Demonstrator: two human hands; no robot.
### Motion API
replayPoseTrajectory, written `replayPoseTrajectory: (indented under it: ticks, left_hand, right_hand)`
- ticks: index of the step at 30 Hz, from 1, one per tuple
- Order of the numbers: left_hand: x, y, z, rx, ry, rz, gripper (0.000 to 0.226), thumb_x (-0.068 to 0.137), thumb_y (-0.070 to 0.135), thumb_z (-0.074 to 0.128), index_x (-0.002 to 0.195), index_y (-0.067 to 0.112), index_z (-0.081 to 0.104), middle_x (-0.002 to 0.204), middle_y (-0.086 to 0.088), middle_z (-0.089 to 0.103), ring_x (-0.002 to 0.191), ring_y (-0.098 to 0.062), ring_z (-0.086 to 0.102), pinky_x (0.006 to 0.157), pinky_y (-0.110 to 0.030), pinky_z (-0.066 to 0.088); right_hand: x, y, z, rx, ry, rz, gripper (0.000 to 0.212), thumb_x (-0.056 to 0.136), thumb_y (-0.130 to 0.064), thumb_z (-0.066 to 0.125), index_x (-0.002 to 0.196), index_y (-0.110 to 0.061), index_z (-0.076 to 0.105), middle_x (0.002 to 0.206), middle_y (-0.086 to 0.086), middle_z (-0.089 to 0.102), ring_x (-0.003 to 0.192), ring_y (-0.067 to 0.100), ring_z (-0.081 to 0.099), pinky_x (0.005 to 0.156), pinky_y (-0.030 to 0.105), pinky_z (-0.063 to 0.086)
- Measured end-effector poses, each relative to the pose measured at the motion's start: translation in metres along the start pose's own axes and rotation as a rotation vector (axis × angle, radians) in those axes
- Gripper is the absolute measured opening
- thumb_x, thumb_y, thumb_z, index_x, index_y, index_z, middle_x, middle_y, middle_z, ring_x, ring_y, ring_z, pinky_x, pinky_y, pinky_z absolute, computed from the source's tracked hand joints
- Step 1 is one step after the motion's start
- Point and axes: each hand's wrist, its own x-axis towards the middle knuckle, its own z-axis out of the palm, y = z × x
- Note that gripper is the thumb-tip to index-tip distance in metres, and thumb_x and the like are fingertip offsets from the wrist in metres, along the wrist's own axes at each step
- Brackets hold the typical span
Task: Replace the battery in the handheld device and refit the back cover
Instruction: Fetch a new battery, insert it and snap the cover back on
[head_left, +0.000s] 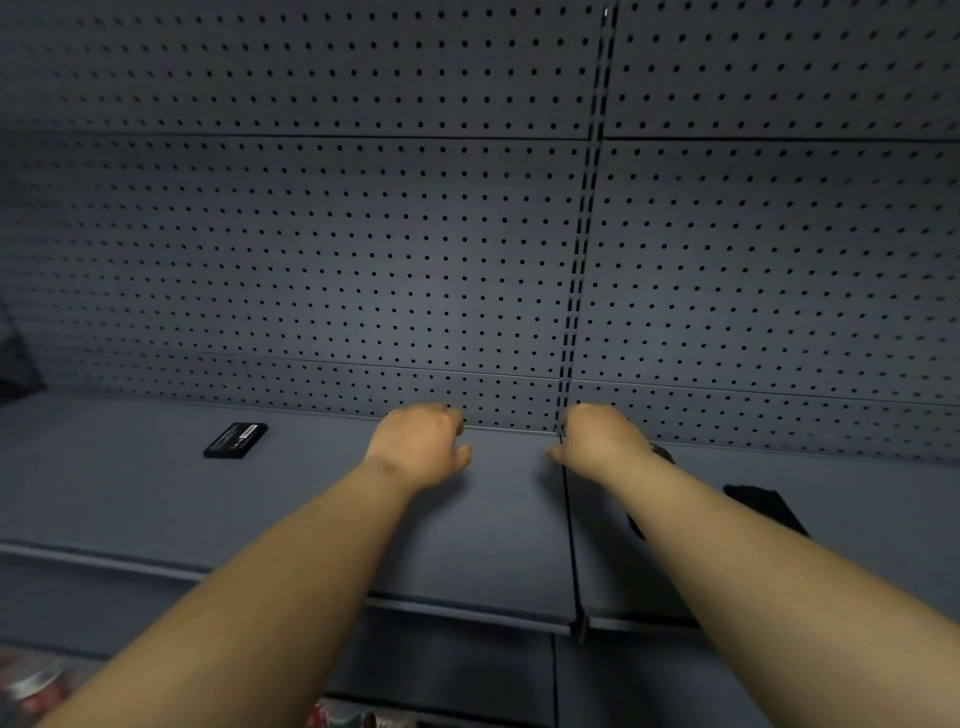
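Observation:
A black battery (235, 440) with a white label lies flat on the grey shelf (130, 493), far left of my hands. Both arms reach forward over the shelf. My left hand (421, 447) hovers near the back of the shelf with its back to the camera, fingers bent downward and thumb apart, nothing seen in it. My right hand (597, 441) is posed the same way just right of the shelf seam, also with nothing in it. A flat black object (769, 512), device or cover, lies partly hidden under my right forearm. A small dark piece (664, 453) shows beside my right wrist.
A grey pegboard wall (363, 234) rises behind the shelf, split by a slotted upright (576, 291). The shelf's front edge (467, 610) runs below my forearms. Red and white items (36, 686) sit on a lower level at bottom left.

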Motion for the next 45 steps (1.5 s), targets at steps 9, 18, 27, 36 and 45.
replayPoseTrajectory:
  ticks: [9,18,27,36,45]
  left_hand:
    - [-0.021,-0.029,0.007,-0.016,-0.008,-0.079,0.039,0.091,0.037,0.046,0.121,0.014,0.055,0.124,-0.008,0.06,0.111,-0.026,0.057,0.092,-0.037,0.045]
    - [-0.025,-0.11,0.014,-0.006,-0.031,-0.127,0.041,0.091,0.039,0.047,0.122,0.014,0.054,0.125,-0.008,0.059,0.112,-0.027,0.057,0.092,-0.036,0.045]
    - [-0.027,-0.229,0.021,-0.005,-0.057,-0.1,0.04,0.092,0.039,0.046,0.123,0.014,0.053,0.126,-0.009,0.058,0.113,-0.027,0.056,0.092,-0.037,0.046]
    - [-0.033,-0.315,0.038,-0.053,-0.033,-0.112,0.033,0.09,0.037,0.05,0.108,0.011,0.059,0.112,-0.011,0.063,0.102,-0.029,0.059,0.08,-0.036,0.048]
    - [-0.017,-0.311,0.07,-0.204,-0.105,-0.218,0.052,0.087,0.046,0.056,0.118,0.005,0.051,0.12,-0.015,0.058,0.111,-0.032,0.057,0.089,-0.039,0.048]
  right_hand:
    - [-0.001,-0.026,0.009,-0.024,0.006,-0.079,0.038,0.09,-0.033,0.057,0.119,-0.008,0.061,0.121,0.01,0.064,0.109,0.028,0.06,0.089,0.037,0.053]
    - [0.015,-0.093,0.024,-0.029,-0.008,-0.066,0.037,0.09,-0.033,0.058,0.115,-0.007,0.062,0.118,0.011,0.065,0.108,0.03,0.06,0.087,0.035,0.051]
    - [0.037,-0.206,0.057,0.014,-0.044,-0.014,0.032,0.09,-0.031,0.057,0.109,-0.006,0.062,0.112,0.012,0.065,0.098,0.029,0.06,0.073,0.03,0.045]
    - [0.041,-0.288,0.093,0.082,-0.027,0.026,0.043,0.089,-0.032,0.057,0.124,-0.008,0.058,0.127,0.013,0.061,0.117,0.031,0.056,0.095,0.037,0.048]
    - [0.041,-0.301,0.113,0.061,-0.027,0.086,0.049,0.089,-0.035,0.059,0.129,-0.008,0.055,0.132,0.014,0.057,0.122,0.031,0.052,0.098,0.039,0.048]
